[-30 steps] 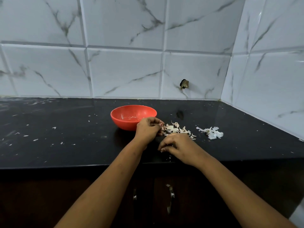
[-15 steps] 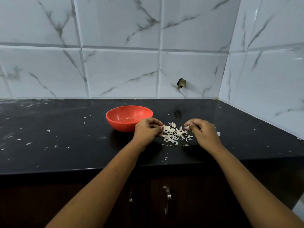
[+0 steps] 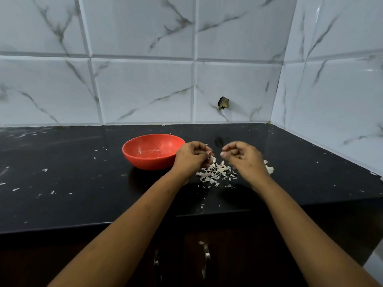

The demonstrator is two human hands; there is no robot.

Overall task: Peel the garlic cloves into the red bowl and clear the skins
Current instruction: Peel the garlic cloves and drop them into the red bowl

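So compared with a second ago, the right hand (image 3: 244, 160) is lifted off the front of the tabletop (image 3: 62, 183) and is now held up opposite the left hand (image 3: 192, 160), fingertips nearly facing above the skins (image 3: 217, 172). The left hand is hardly shifted at all and is parked just beside the right rim of the red bowl (image 3: 149, 162). Its grip is curled tight on a pale bit (image 3: 208, 152); clove or skin, can't be told. Judging from that, another peeling pull is probably being set up, so clearing isn't started. The skins are piled loose on the tabletop, between and below the two hands.

Hard-to-see stuff: the right grip is curled with thumb and forefinger close, but whether anything is pinched there can't be told. The white scrap (image 3: 269, 169), plainly seen on the right earlier, is mostly covered by the right hand now. A few pale specks are seen inside the bowl, but peeled cloves can't be made out for sure.
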